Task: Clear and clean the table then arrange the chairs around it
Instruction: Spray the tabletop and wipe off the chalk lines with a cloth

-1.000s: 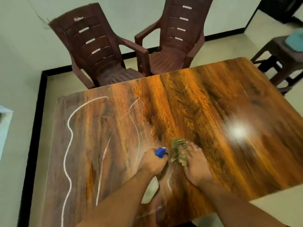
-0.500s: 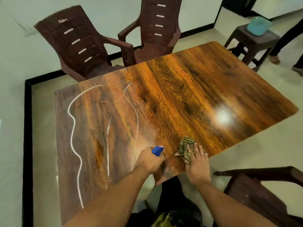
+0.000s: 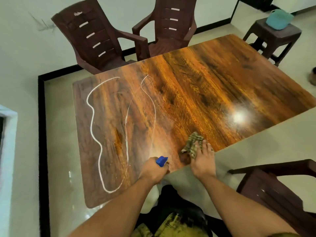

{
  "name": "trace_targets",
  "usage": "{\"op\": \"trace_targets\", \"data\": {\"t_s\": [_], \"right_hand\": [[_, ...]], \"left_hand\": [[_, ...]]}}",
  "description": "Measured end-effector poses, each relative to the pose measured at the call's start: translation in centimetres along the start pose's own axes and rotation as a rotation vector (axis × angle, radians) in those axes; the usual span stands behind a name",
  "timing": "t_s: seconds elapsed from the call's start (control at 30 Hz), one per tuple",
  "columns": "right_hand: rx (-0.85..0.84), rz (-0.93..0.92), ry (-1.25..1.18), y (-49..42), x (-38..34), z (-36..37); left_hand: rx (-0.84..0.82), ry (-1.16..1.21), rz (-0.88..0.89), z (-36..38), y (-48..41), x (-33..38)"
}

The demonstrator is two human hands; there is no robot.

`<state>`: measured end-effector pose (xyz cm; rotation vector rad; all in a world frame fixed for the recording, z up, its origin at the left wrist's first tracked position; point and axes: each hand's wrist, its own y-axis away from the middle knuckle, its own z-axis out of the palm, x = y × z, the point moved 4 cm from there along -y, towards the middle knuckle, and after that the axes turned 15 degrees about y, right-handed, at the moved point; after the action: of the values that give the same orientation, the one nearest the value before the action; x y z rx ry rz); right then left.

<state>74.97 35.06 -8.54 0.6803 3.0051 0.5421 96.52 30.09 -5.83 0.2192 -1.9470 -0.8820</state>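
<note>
A glossy wooden table (image 3: 196,86) fills the middle of the view, with white wavy lines (image 3: 93,120) of cleaner on its left half. My left hand (image 3: 153,170) grips a spray bottle with a blue nozzle (image 3: 161,161) at the table's near edge; the bottle's body is mostly hidden under the hand. My right hand (image 3: 203,161) presses a green striped cloth (image 3: 192,145) flat on the tabletop near that same edge, fingers spread. Two dark brown plastic chairs (image 3: 95,38) (image 3: 171,26) stand at the far side, and a third chair (image 3: 277,190) is at the near right.
A brown stool (image 3: 271,36) carrying a teal container (image 3: 278,18) stands at the far right. Someone's foot (image 3: 313,77) shows at the right edge. A white wall with a black skirting runs behind the chairs and along the left.
The view has shifted as I moved back along the table's near edge. My right hand and the cloth have slid toward the near edge. The left hand still holds the bottle.
</note>
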Motion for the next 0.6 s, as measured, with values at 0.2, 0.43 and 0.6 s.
{"op": "trace_targets", "data": {"t_s": [0.2,0.43,0.6], "right_hand": [[-0.027,0.175,-0.110,-2.6,-5.4,-0.8],[-0.001,-0.110,0.019,-6.9,-5.2,-2.0],[0.000,0.062,-0.056,-7.8,-8.6,-2.2]], "left_hand": [[0.064,0.001,-0.032,-2.3,-0.1,-0.1],[0.098,0.013,-0.132,-4.3,-2.7,2.3],[0.146,0.039,-0.141,-4.8,-3.6,3.8]]}}
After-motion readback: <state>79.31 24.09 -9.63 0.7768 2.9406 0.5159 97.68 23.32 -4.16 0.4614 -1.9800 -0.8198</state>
